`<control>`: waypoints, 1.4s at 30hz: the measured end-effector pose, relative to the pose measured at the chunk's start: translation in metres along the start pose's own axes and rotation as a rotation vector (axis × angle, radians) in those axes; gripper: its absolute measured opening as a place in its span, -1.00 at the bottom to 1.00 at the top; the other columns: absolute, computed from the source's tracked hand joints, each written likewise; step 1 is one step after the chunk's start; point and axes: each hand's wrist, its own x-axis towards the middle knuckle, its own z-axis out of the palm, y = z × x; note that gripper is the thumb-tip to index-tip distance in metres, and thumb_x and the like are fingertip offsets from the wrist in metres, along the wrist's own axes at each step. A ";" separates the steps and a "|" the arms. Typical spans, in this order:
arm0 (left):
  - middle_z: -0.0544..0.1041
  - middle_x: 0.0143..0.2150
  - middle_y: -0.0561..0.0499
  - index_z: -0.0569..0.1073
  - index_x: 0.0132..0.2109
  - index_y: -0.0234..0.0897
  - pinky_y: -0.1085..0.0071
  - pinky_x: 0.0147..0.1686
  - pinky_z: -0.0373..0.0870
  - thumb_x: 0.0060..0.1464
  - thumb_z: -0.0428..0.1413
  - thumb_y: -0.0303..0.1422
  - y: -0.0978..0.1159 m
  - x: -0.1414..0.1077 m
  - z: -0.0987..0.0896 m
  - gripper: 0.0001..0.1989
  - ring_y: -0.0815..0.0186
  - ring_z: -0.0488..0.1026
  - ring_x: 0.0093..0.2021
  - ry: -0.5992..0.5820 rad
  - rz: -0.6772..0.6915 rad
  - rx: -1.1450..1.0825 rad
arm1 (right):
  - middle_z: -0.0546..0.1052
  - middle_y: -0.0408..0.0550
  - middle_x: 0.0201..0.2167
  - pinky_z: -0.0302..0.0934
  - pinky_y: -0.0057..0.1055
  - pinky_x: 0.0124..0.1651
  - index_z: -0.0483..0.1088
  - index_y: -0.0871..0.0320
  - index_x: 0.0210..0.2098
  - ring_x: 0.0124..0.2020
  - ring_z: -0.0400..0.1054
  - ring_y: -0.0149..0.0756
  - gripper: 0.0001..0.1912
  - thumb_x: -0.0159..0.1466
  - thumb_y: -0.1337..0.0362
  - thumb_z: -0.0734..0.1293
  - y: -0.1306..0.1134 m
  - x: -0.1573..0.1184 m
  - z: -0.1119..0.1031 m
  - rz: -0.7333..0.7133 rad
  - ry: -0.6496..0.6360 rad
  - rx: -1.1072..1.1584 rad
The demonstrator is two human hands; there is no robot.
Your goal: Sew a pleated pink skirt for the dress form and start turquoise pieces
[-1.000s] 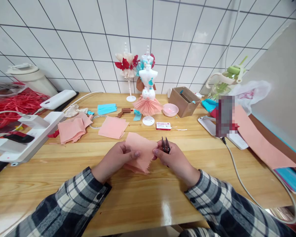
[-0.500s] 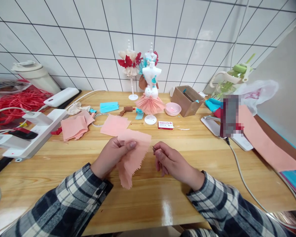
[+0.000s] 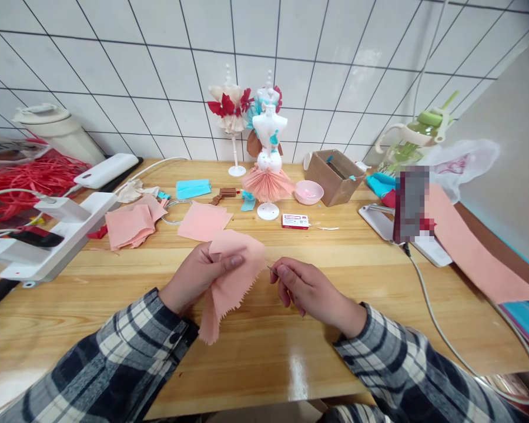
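Observation:
My left hand pinches a sheet of pink crepe paper between thumb and fingers. The sheet's right edge is cut into a jagged fringe, and its lower part hangs above the table. Just right of that edge, my right hand is closed on a thin, pointed metal piece, too small to name exactly. Its tip points at the paper. Farther back stands a white mini dress form with a pleated pink paper skirt round its base. A flat pink paper square lies behind my left hand.
Folded pink paper and a power strip are at left. A pink bowl, cardboard box and small red-and-white box sit behind my right hand. A phone on a stand and its cable are at right.
The crepe paper has tilted, its lower end swinging left and down. My right hand has shifted slightly left, and more of the metal piece shows.

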 end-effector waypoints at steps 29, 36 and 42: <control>0.62 -0.35 0.02 0.52 -0.16 -0.29 0.54 -0.44 0.41 -0.10 0.32 -0.32 0.002 0.002 0.006 -0.69 0.34 0.51 -0.43 -0.052 -0.101 -0.069 | 0.36 -0.26 -0.61 0.06 -0.57 -0.53 0.30 0.14 -0.26 -0.65 0.14 -0.54 -0.61 0.37 -0.03 0.06 -0.003 0.000 0.004 -0.068 -0.001 0.002; 0.63 -0.30 0.01 0.51 -0.08 -0.25 0.53 -0.41 0.43 -0.10 0.32 -0.31 0.003 0.001 0.009 -0.61 0.33 0.52 -0.40 -0.032 -0.093 -0.077 | 0.29 -0.28 -0.63 0.02 -0.57 -0.55 0.29 0.14 -0.28 -0.66 0.11 -0.53 -0.63 0.35 -0.03 0.11 -0.002 0.001 0.005 -0.056 0.009 0.005; 0.63 -0.27 -0.02 0.50 -0.06 -0.25 0.48 -0.40 0.45 -0.11 0.32 -0.27 0.000 0.002 0.007 -0.58 0.28 0.53 -0.38 -0.027 -0.080 -0.034 | 0.27 -0.29 -0.64 -0.01 -0.56 -0.55 0.29 0.13 -0.29 -0.66 0.08 -0.53 -0.65 0.34 -0.02 0.13 0.000 0.002 0.006 -0.055 0.010 0.026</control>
